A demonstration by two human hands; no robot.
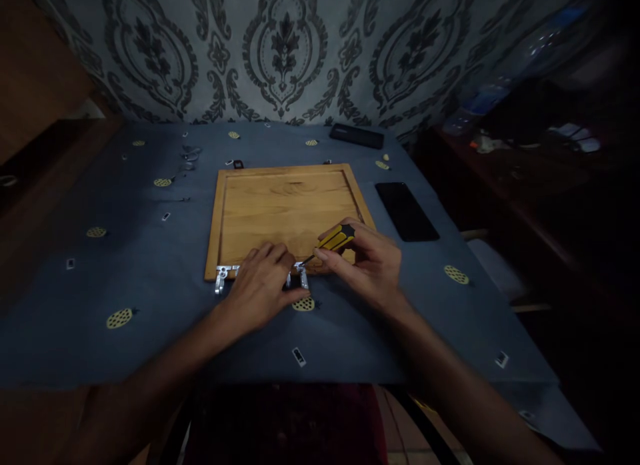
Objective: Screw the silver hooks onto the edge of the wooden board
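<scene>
A wooden panel (280,208) with a raised frame lies flat on the cloth-covered table. Along its near edge sit silver metal hinges; one hinge (221,278) is at the left corner, another hinge (303,276) further right. My left hand (263,278) bends over that edge between them, fingers curled and thumb low beside the right hinge, seemingly gripping it; the fingertips are partly hidden. In my right hand (373,261) is a yellow-and-black screwdriver (336,238), pinched by its handle and slanted down left, tip at the right hinge.
A black smartphone (407,211) lies right of the panel, and another dark, phone-like object (357,136) at the back. Small items, perhaps eyeglasses (190,157), lie back left. The blue tablecloth (165,265) meets a patterned wall (220,51). Beyond the right edge is a dark cluttered surface with a plastic bottle (483,101).
</scene>
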